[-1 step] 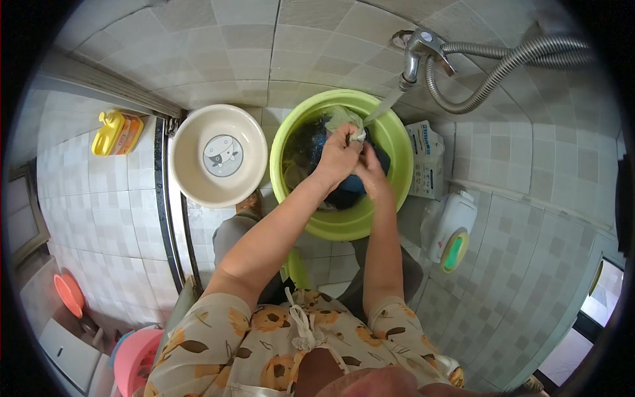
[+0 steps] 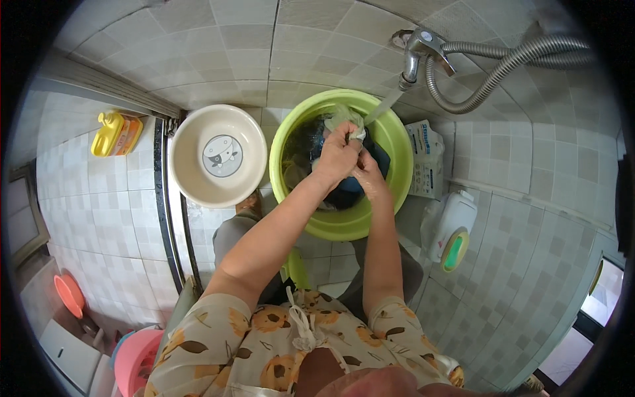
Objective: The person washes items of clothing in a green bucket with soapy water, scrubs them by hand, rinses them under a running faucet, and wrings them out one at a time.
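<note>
Both hands are together over a lime-green tub (image 2: 347,231) that holds wet laundry and water. A pale, light-green wet cloth (image 2: 344,116) is bunched between them. My left hand (image 2: 337,157) has its fingers closed on the cloth from the left. From the right, my right hand (image 2: 370,174) meets it with curled fingers at the cloth's lower end; its fingertips are partly hidden. Dark blue and black clothes (image 2: 379,157) lie in the tub below. A stream of water (image 2: 383,106) runs down from the tap (image 2: 411,63) beside the cloth.
A cream basin (image 2: 184,175) with a cartoon animal on its bottom stands left of the tub. To the right are a white-and-blue package (image 2: 426,159) and a white bottle (image 2: 453,221). A metal hose (image 2: 479,96) loops at upper right. Past the door track stands a yellow jug (image 2: 116,135).
My right hand has shifted slightly, with its fingers drawn in closer to the cloth. The cloth's folds have changed a little. The water still runs.
</note>
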